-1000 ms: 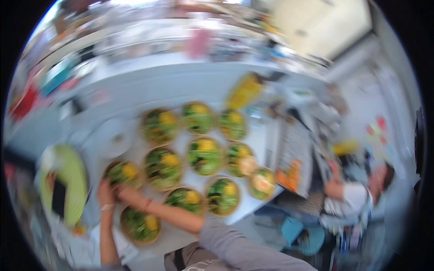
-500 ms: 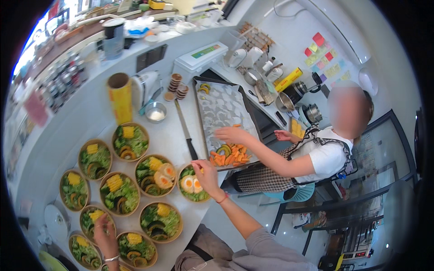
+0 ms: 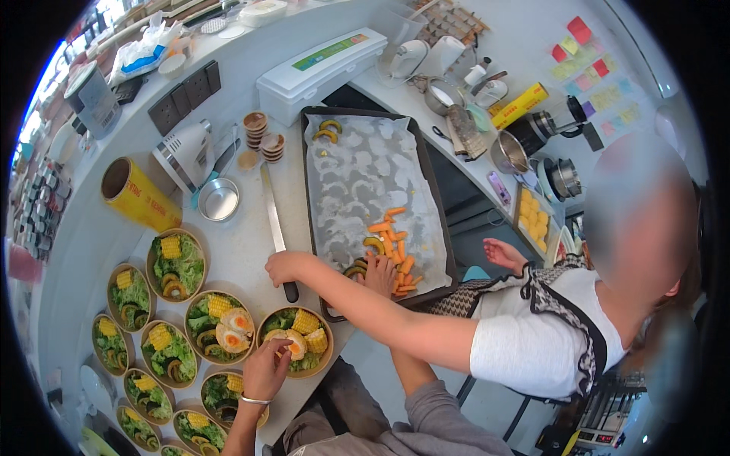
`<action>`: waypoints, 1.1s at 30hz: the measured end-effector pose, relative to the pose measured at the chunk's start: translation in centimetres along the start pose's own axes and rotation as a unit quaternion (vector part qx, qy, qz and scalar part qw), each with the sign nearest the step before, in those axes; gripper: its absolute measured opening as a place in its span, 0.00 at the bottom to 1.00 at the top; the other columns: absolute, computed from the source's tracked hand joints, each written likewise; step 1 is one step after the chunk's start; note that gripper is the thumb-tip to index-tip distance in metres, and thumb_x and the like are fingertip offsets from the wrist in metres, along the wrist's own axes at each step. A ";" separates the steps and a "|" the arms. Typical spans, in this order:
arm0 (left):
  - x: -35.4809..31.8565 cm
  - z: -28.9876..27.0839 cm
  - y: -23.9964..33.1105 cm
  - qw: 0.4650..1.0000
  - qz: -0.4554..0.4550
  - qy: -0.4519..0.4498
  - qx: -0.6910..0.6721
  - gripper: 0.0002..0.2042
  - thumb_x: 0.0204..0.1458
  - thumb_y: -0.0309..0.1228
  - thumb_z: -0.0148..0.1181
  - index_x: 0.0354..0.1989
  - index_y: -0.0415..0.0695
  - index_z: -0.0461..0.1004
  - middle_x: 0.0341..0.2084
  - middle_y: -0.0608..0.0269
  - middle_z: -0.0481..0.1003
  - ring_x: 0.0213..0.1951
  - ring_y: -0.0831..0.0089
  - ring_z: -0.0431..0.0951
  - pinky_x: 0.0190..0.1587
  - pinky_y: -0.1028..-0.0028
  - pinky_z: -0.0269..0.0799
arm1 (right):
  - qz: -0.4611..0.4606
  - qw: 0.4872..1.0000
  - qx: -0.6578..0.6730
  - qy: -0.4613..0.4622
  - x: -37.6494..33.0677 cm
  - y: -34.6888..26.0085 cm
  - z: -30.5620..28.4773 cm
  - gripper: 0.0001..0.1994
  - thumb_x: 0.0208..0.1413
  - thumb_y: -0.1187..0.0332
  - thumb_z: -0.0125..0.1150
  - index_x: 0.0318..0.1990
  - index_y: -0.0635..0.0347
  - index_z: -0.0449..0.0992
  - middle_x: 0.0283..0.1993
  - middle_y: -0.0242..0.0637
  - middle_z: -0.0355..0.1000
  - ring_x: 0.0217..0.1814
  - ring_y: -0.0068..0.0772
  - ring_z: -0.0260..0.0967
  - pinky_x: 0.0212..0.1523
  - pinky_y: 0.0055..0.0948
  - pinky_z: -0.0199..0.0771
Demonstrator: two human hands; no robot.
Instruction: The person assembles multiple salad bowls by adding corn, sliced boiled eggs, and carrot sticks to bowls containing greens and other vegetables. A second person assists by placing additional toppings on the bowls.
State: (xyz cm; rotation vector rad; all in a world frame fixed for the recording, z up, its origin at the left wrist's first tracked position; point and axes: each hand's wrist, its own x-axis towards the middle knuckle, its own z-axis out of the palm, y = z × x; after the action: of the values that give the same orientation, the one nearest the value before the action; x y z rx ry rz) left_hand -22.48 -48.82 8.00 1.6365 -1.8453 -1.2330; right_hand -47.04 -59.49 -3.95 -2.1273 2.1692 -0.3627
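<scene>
My left hand, with a silver bangle, reaches over the nearest right-hand salad bowl. Its bent fingers are closed against the halved boiled egg inside, beside corn pieces and greens. My right hand passes beneath a co-worker's forearm to the lined baking tray. Its fingers lie extended among baton-cut carrots and roasted pumpkin slices, with no piece visibly gripped. The bowl to the left also holds egg halves.
A co-worker's hand rests over the long knife near its black handle, between bowls and tray. Several salad bowls crowd the left counter. Behind them stand a yellow roll, a hand mixer and a metal cup.
My left hand has moved from the left bowls to the egg bowl. My right hand has gone from that bowl to the tray. The co-worker's hand has moved left to the knife.
</scene>
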 end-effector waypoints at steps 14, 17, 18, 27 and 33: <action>-5.9 0.6 -3.4 0.990 -0.100 0.056 -0.080 0.08 0.47 0.28 0.55 0.37 0.44 0.74 0.29 0.59 0.74 0.26 0.68 0.74 0.30 0.73 0.69 | -0.010 0.997 0.003 -0.077 -0.5 4.3 0.5 0.14 0.46 0.69 0.57 0.42 0.57 0.72 0.43 0.43 0.65 0.46 0.42 0.62 0.43 0.41 0.63; -5.0 2.0 -3.2 0.993 -0.088 0.059 -0.052 0.07 0.47 0.27 0.55 0.35 0.45 0.73 0.26 0.59 0.73 0.25 0.67 0.74 0.29 0.72 0.69 | -0.050 0.999 0.016 0.008 -1.1 3.0 -1.2 0.14 0.45 0.71 0.57 0.43 0.56 0.72 0.41 0.39 0.63 0.45 0.42 0.60 0.45 0.38 0.61; -3.6 2.7 -2.6 0.997 -0.043 0.059 -0.028 0.07 0.47 0.28 0.55 0.35 0.45 0.73 0.25 0.60 0.73 0.26 0.66 0.74 0.29 0.70 0.69 | -0.048 0.997 0.042 0.033 -1.4 3.7 -1.7 0.14 0.45 0.71 0.57 0.42 0.56 0.72 0.40 0.39 0.63 0.45 0.42 0.60 0.46 0.38 0.61; 15.6 12.3 2.0 0.936 0.227 0.110 0.247 0.10 0.40 0.29 0.55 0.34 0.48 0.71 0.28 0.66 0.71 0.37 0.70 0.69 0.41 0.70 0.60 | 0.032 0.999 0.007 -0.014 -1.3 8.1 -3.9 0.13 0.42 0.64 0.62 0.36 0.56 0.75 0.34 0.40 0.66 0.43 0.42 0.61 0.44 0.39 0.60; 21.7 16.7 0.2 0.905 0.247 0.070 0.339 0.08 0.43 0.29 0.49 0.33 0.47 0.70 0.26 0.65 0.71 0.32 0.69 0.71 0.41 0.70 0.59 | 0.001 1.000 -0.009 -0.004 0.2 8.0 -2.6 0.15 0.40 0.64 0.63 0.37 0.56 0.72 0.35 0.39 0.67 0.43 0.43 0.62 0.43 0.40 0.60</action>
State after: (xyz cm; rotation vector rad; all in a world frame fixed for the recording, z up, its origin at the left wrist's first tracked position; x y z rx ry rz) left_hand -40.70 -63.14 -6.56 1.3373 -2.5399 -0.2522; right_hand -55.44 -59.31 -3.24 -2.1311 2.1786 -0.3341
